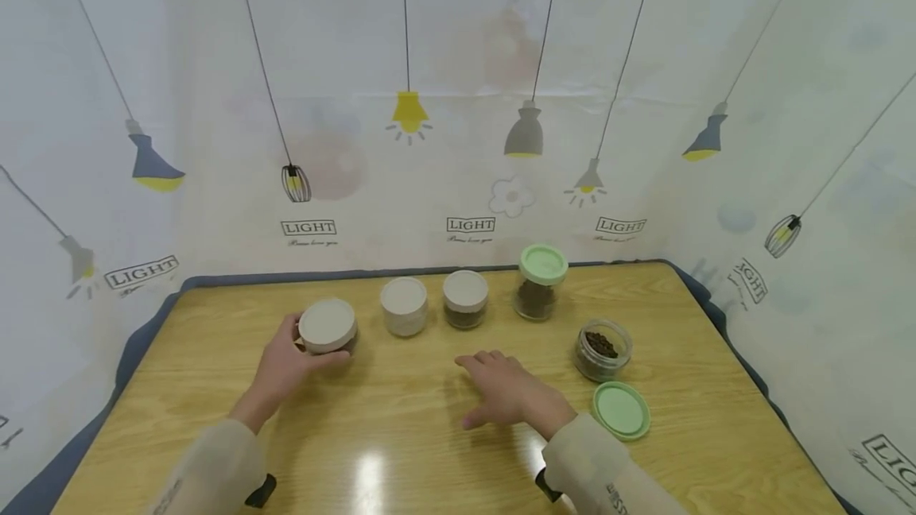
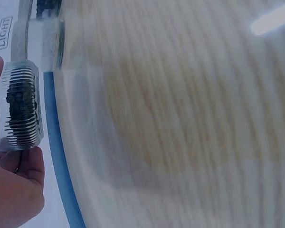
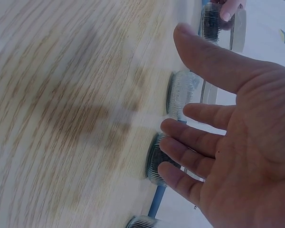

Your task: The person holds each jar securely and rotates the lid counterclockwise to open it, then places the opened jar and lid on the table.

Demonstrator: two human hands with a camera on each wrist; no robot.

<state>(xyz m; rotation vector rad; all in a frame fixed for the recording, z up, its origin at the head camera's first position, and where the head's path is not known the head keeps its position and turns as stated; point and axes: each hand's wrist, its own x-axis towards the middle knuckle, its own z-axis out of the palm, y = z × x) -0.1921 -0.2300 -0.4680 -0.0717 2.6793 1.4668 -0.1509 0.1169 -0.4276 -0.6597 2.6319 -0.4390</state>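
My left hand point(image 1: 289, 360) grips a clear ribbed jar point(image 2: 23, 104) with a white lid point(image 1: 327, 325), thumb on one side and fingers on the other. Dark contents fill part of it, and in the left wrist view its base shows apart from the tabletop. Over the middle of the table, my right hand point(image 1: 501, 388) is spread with nothing in it, palm down. Beyond its fingers stand two more white-lidded jars: one with pale contents point(image 1: 405, 307) and one with dark contents point(image 1: 465, 300).
At the back right stands a taller jar point(image 1: 537, 296) with a green lid and dark contents. Nearer, right of my right hand, sits an uncapped jar point(image 1: 599, 352) holding dark bits. A loose green lid point(image 1: 621, 411) lies before it on the wooden table point(image 1: 408, 427). A printed curtain point(image 1: 458, 141) hangs behind.
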